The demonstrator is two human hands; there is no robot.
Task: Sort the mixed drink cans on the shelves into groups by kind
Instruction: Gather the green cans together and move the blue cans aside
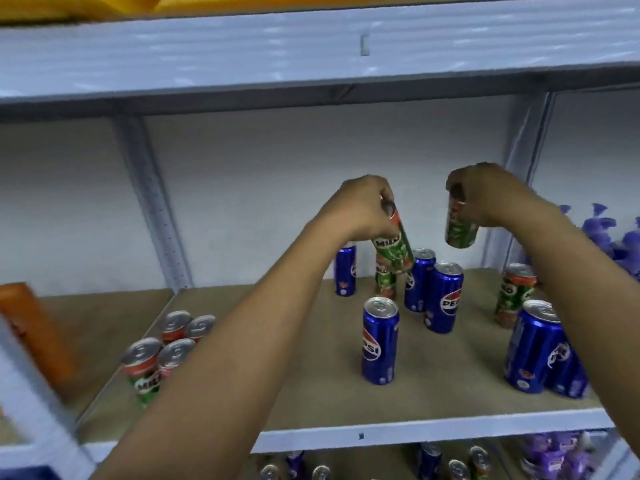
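My left hand (363,207) grips a green Milo can (394,247) by its top, tilted, in the air above the shelf board (311,403). My right hand (491,195) holds a second green Milo can (459,230) lifted clear of the shelf. Several blue Pepsi cans stand below: one in front (379,341), one at mid-right (443,299), one at the back left (345,270), one at the far right (536,348). A Milo can (386,280) stands under the left hand, another (512,294) at the right. A cluster of Milo cans (162,355) sits at the shelf's left front.
An orange package (38,337) leans at the far left. Purple items (609,237) fill the neighbouring bay at right. The upper shelf beam (311,57) hangs close overhead. More cans (450,465) stand on the shelf below. A metal upright (152,209) divides the bays.
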